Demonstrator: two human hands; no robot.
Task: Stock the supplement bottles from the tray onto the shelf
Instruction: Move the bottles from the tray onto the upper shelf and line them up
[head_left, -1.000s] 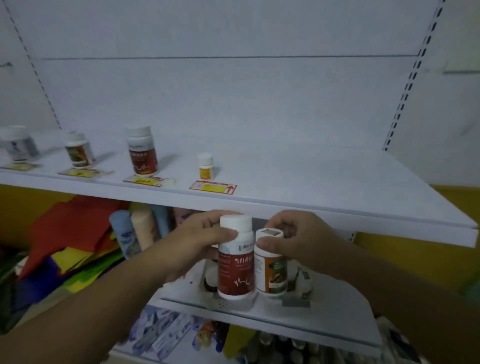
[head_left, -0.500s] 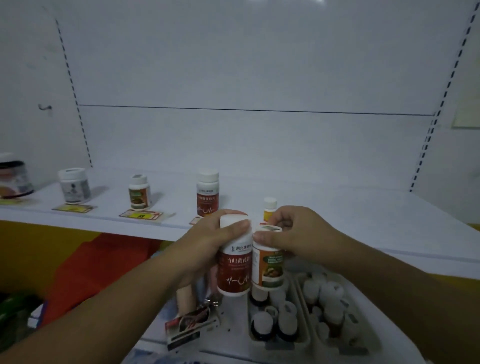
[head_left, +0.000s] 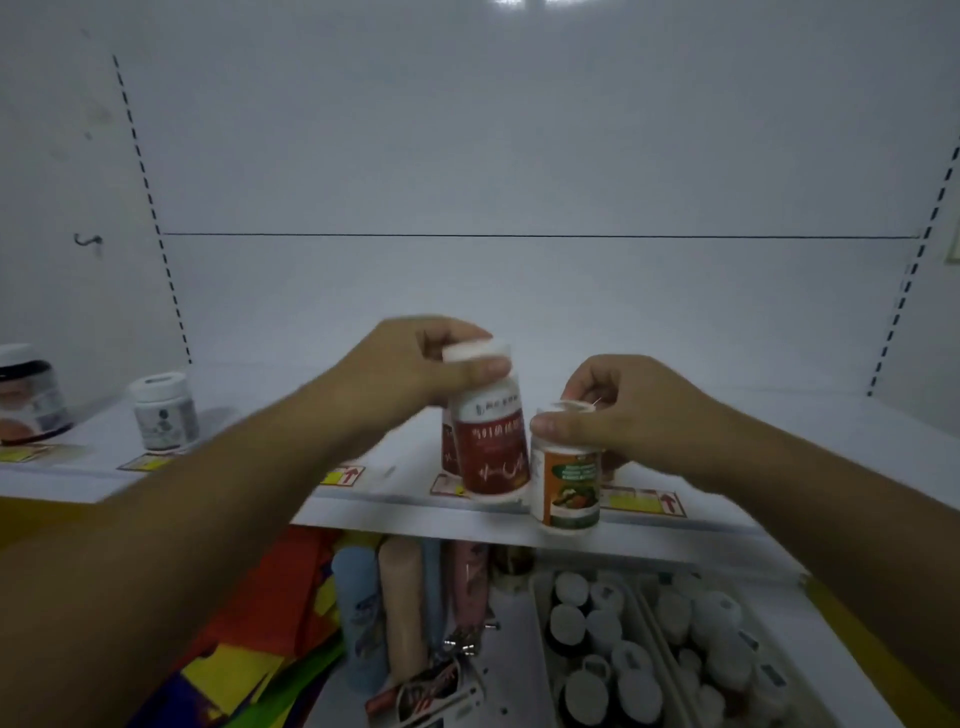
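Note:
My left hand grips a tall white bottle with a dark red label near its cap, tilted, over the front of the white shelf. My right hand holds a shorter bottle with an orange and green label by its cap, just at the shelf's front edge. Behind the red-label bottle another red-label bottle stands on the shelf, mostly hidden. Two trays with several white-capped bottles sit below on the lower shelf.
At the shelf's far left stand a white-capped jar and a dark-lidded jar. Yellow price tags line the shelf front. Below left lie coloured cloths and upright tubes.
Both hands have risen with their bottles from the tray level up to the shelf's front edge. The two bottles have moved slightly apart, and the red-label one now tilts.

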